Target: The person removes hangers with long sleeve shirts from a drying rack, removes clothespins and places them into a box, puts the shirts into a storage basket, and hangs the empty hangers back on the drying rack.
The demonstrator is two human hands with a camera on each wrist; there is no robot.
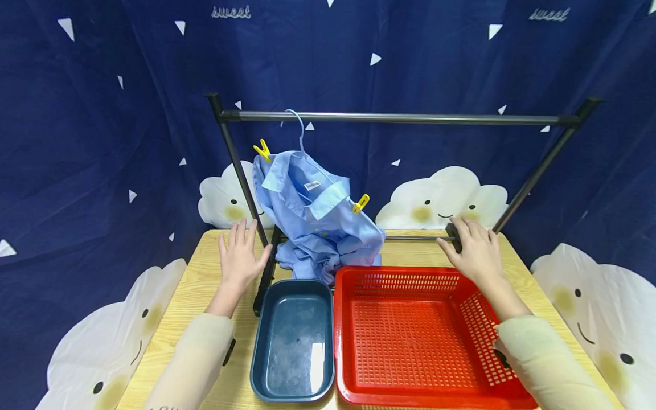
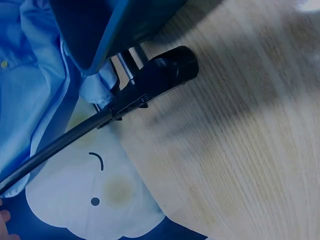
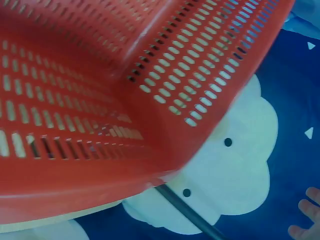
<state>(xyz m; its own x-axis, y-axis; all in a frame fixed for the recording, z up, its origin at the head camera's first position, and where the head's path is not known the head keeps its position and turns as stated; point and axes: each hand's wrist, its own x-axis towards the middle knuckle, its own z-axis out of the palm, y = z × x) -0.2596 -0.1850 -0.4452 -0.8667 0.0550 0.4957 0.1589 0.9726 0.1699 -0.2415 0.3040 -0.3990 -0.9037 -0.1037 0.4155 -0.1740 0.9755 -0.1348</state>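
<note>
A light blue collared shirt (image 1: 328, 216) hangs on a blue hanger (image 1: 301, 131) from the rack's bar, tilted down to the right, its lower part bunched on the table. Yellow clothespins sit at both shoulders, one on the left (image 1: 263, 150) and one on the right (image 1: 361, 204). My left hand (image 1: 240, 256), fingers spread and holding nothing, is beside the rack's left post, left of the shirt. Over the back right corner of the red basket (image 1: 340, 336), my right hand (image 1: 474, 247) is held with fingers extended, nothing in its grasp.
The rack's metal bar (image 1: 400, 118) spans two slanted dark posts above the wooden table (image 1: 205, 285). A dark blue tray (image 1: 256, 347) stands left of the basket, in front of the shirt. Behind hangs a navy curtain (image 1: 435, 57) with clouds and triangles.
</note>
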